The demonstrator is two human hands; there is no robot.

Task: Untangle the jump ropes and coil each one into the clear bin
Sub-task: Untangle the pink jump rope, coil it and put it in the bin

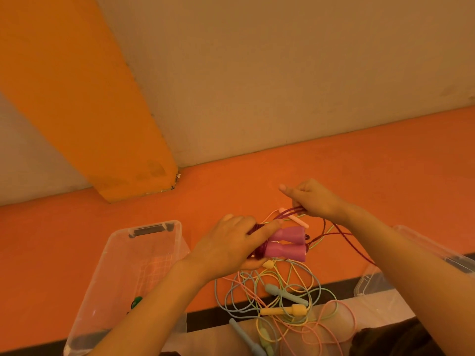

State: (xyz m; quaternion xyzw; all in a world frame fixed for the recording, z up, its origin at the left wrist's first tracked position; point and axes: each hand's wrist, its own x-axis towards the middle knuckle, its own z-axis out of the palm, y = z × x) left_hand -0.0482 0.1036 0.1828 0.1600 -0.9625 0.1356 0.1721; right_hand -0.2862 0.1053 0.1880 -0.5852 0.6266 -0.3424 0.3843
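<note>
My left hand [231, 246] grips two magenta jump-rope handles [289, 244] side by side, together with loops of their dark maroon cord [341, 233]. My right hand [312, 199] pinches strands of that same maroon cord a little farther away, with its forefinger stretched out. Below both hands a tangle of pastel ropes [280, 291] lies on the floor, with blue, yellow, green and pink handles. The clear bin [144, 249] stands to the left of my left hand, and a small green object shows near its bottom.
A clear lid [437, 255] lies at the right behind my right forearm. The orange floor meets a beige wall, with an orange pillar [102, 124] at the back left. A dark strip and a pale surface run along the near edge.
</note>
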